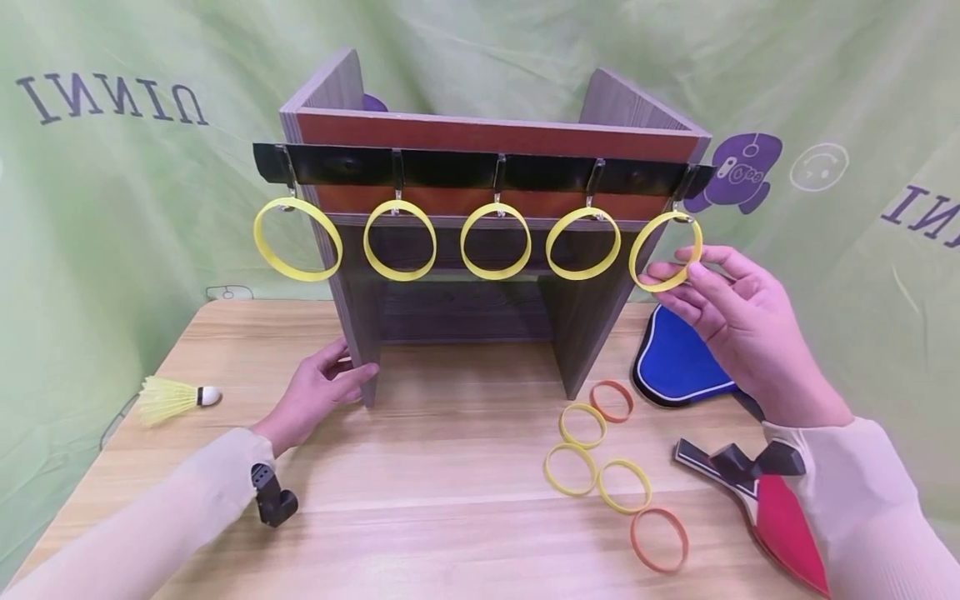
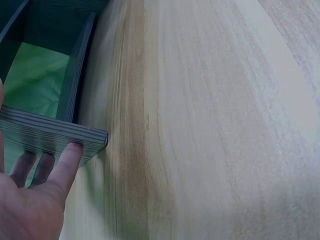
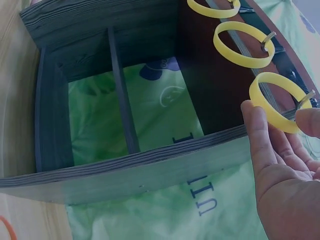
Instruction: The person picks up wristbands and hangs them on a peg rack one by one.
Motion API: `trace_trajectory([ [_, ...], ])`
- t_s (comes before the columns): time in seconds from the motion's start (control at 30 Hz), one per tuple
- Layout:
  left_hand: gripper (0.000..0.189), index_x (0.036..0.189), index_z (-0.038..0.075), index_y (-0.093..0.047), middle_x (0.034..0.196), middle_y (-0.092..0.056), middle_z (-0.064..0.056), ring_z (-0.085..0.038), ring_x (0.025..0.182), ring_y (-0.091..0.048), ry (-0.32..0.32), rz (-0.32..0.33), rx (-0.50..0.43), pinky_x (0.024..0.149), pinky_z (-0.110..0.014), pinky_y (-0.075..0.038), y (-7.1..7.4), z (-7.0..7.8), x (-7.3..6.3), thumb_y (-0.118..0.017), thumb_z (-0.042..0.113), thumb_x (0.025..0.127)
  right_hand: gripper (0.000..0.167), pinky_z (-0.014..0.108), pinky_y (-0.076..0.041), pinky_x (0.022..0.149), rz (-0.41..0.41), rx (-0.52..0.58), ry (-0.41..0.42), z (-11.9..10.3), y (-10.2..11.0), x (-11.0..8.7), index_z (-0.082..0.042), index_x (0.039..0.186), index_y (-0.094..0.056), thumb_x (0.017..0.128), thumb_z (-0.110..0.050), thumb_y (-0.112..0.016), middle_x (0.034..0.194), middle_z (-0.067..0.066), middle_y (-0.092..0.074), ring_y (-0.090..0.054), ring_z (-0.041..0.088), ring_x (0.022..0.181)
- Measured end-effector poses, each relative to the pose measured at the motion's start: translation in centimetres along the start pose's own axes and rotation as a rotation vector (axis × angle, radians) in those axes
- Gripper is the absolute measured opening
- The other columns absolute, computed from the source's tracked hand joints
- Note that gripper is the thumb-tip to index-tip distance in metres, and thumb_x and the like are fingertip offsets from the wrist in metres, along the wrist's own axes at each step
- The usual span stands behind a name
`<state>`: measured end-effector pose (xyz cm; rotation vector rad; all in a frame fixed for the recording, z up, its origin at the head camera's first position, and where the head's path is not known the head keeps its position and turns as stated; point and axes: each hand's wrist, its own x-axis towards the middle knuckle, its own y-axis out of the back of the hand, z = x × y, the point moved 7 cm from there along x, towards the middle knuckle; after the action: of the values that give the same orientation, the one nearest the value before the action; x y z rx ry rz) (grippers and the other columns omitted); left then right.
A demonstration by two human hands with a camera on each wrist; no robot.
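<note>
Yellow rings hang from metal hooks on a black strip (image 1: 450,169) across the front of a grey wooden stand (image 1: 360,300). My right hand (image 1: 738,312) pinches the rightmost yellow ring (image 1: 636,242) between thumb and fingers, and that ring is still on its hook. In the right wrist view the same ring (image 3: 257,92) has the thumb near the hook and a fingertip at its other side. Down at the stand's left side panel, my left hand (image 1: 318,392) rests its extended fingers against the panel. The left wrist view shows fingertips touching the panel's face (image 2: 92,148).
Loose yellow rings (image 1: 567,446) and orange rings (image 1: 684,542) lie on the table right of centre. A blue case (image 1: 678,362) and a red paddle (image 1: 783,521) are at the right. A yellow shuttlecock (image 1: 168,398) lies at the left. Green cloth (image 1: 112,208) hangs behind.
</note>
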<state>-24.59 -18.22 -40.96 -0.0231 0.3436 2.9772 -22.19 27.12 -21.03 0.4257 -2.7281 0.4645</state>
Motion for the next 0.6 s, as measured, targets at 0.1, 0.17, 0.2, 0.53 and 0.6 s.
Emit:
trace_trajectory([
  [0.1,0.069,0.161,0.015,-0.041,0.156,-0.049,-0.023,-0.005,0.117,-0.063,0.001,-0.001,0.001,0.098,-0.037,-0.063,0.0,-0.1,0.0,-0.072,0.03,0.101,0.023,0.03,-0.062,0.097,-0.001,0.002,-0.02,0.2,0.1,-0.1,0.004,0.127,-0.06,0.109,0.002,-0.045,0.117,0.017,-0.078,-0.078,0.027,0.107],
  [0.17,0.069,0.161,0.015,-0.04,0.156,-0.049,-0.023,-0.007,0.118,-0.063,0.0,-0.002,0.001,0.098,-0.037,-0.063,0.0,0.0,0.0,-0.072,0.03,0.101,0.023,0.031,-0.062,0.097,-0.007,0.016,-0.032,0.3,0.2,-0.2,0.004,0.126,-0.06,0.109,0.002,-0.045,0.118,0.018,-0.078,-0.078,0.029,0.107],
  [0.2,0.07,0.162,0.015,-0.04,0.156,-0.049,-0.023,-0.006,0.118,-0.063,-0.001,-0.003,0.0,0.098,-0.036,-0.063,0.0,0.0,-0.1,-0.072,0.03,0.101,0.024,0.032,-0.062,0.097,-0.011,0.022,-0.037,0.3,0.2,-0.2,0.005,0.126,-0.06,0.109,0.003,-0.044,0.119,0.018,-0.077,-0.078,0.029,0.109],
  [0.53,0.07,0.163,0.014,-0.038,0.157,-0.048,-0.024,0.004,0.11,-0.063,-0.002,-0.005,-0.015,0.098,-0.036,-0.063,0.0,0.1,-0.1,-0.071,0.028,0.102,0.027,0.034,-0.06,0.101,-0.058,0.009,-0.086,1.6,0.4,-1.1,0.004,0.128,-0.06,0.11,0.004,-0.041,0.126,0.017,-0.075,-0.076,0.032,0.114],
  [0.6,0.07,0.163,0.014,-0.038,0.157,-0.048,-0.025,0.003,0.111,-0.063,0.0,-0.006,-0.013,0.098,-0.036,-0.063,-0.1,0.1,-0.1,-0.071,0.028,0.102,0.027,0.034,-0.06,0.1,-0.057,-0.001,-0.083,1.7,0.6,-1.3,0.003,0.127,-0.061,0.109,0.004,-0.041,0.124,0.017,-0.076,-0.076,0.031,0.113],
])
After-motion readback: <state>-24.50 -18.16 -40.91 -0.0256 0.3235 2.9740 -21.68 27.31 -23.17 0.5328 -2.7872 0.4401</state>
